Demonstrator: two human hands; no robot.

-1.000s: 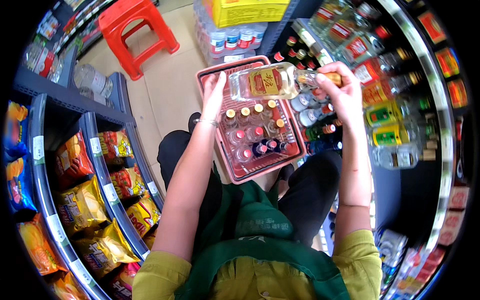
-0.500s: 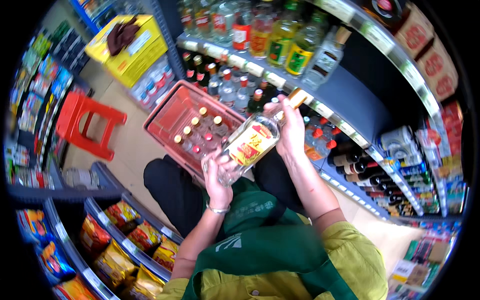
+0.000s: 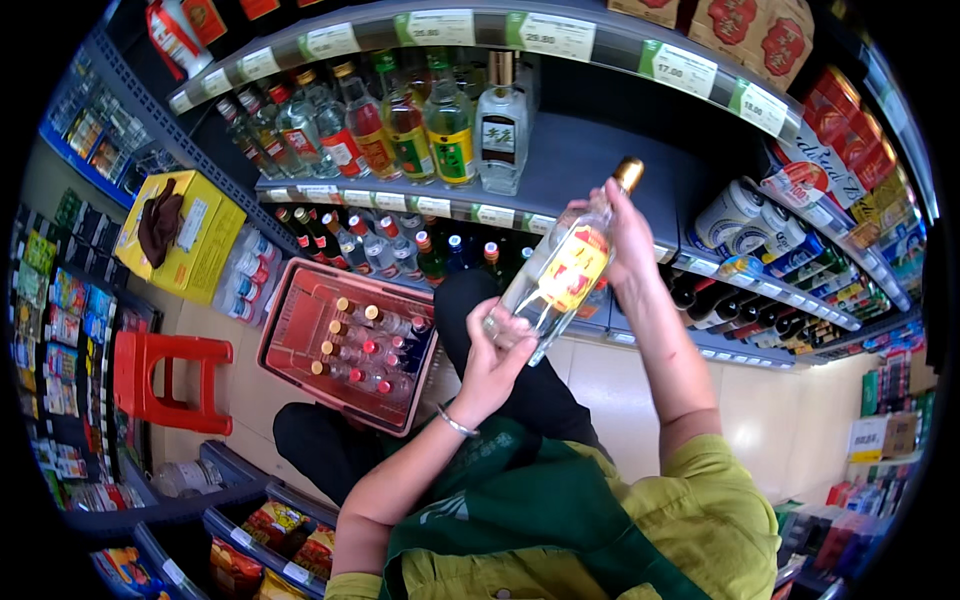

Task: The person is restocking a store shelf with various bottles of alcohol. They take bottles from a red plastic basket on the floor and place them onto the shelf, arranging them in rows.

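A clear glass liquor bottle (image 3: 572, 268) with a yellow and red label and a gold cap lies tilted between my hands, cap toward the shelf. My left hand (image 3: 499, 352) is closed round its base. Higher up, my right hand (image 3: 622, 235) grips the neck just below the cap. Left of my knee sits a red plastic basket (image 3: 283, 350), holding several small bottles (image 3: 362, 345) with gold, red and dark caps. Ahead on the shelf (image 3: 570, 165) stands a row of liquor bottles, ending at the right with a clear, gold-capped bottle (image 3: 502, 130).
A red stool (image 3: 170, 350) stands on the floor at the left. Behind it are a yellow box (image 3: 205, 235) with a dark cloth (image 3: 160, 220) on top and a pack of water bottles (image 3: 243, 275). Snack bags (image 3: 270, 525) fill a low rack at the lower left.
The bottle in my hands has moved right, toward the shelf's open stretch, and stands more steeply. My view has swung right, so the basket and shelves appear farther left.
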